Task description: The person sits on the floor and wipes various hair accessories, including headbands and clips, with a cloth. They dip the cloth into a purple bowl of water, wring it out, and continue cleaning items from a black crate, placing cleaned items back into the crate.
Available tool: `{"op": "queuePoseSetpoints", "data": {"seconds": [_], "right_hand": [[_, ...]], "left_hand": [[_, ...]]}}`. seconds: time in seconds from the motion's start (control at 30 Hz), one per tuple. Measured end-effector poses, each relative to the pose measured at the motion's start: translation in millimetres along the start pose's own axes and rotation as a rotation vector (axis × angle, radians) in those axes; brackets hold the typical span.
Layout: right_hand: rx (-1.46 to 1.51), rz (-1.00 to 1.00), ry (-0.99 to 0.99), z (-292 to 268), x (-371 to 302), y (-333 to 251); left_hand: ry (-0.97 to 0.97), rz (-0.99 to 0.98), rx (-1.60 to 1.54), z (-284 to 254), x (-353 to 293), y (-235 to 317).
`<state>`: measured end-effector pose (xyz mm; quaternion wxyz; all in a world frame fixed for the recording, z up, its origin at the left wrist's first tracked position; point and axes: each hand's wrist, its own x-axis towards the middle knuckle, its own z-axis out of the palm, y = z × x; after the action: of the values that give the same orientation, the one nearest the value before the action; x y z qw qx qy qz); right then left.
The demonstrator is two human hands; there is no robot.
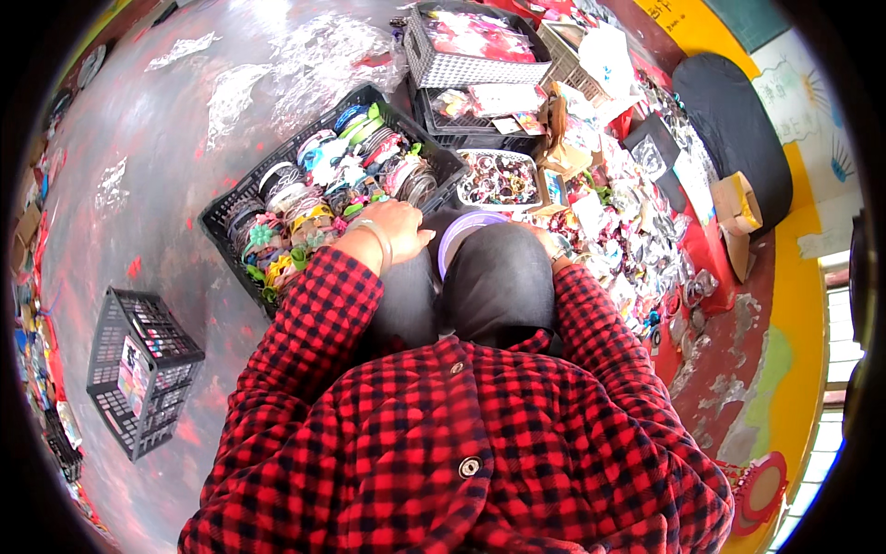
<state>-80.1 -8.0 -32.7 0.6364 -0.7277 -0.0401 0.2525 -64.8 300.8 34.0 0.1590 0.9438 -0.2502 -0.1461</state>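
My left hand [397,229] is at my left knee, beside the near edge of a black plastic crate [224,222]. Its back faces up and the thumb points right; the other fingers are turned down out of sight. A bracelet circles that wrist. Bundled headbands and hair ties [318,175] in many colours fill the crate. Past my right knee, only part of my right hand [548,242] shows, close to a pile of small packaged accessories [614,222]; its fingers are hidden. Between my knees stands a round purple-rimmed container [449,242], its inside mostly hidden.
A white tray [462,201] of small dark and red pieces lies ahead. Behind it, a grey basket [429,66] sits on a black crate [434,129]. Another black crate [106,369] stands at left on the grey floor. Cardboard boxes [738,203] are at right.
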Motion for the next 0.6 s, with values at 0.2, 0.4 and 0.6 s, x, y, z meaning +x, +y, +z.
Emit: {"op": "queuePoseSetpoints", "data": {"seconds": [0.2,0.4,0.6], "right_hand": [[-1.122,0.138,0.046,-43,-10,33],[-1.105,0.163,0.211,-51,-59,13],[-0.415,0.186,0.461,-98,-91,61]], "left_hand": [[0.057,-0.1,-0.069,1,-9,-10],[0.112,-0.072,-0.115,-1,-28,-33],[0.156,-0.097,-0.126,0,-25,-31]]}}
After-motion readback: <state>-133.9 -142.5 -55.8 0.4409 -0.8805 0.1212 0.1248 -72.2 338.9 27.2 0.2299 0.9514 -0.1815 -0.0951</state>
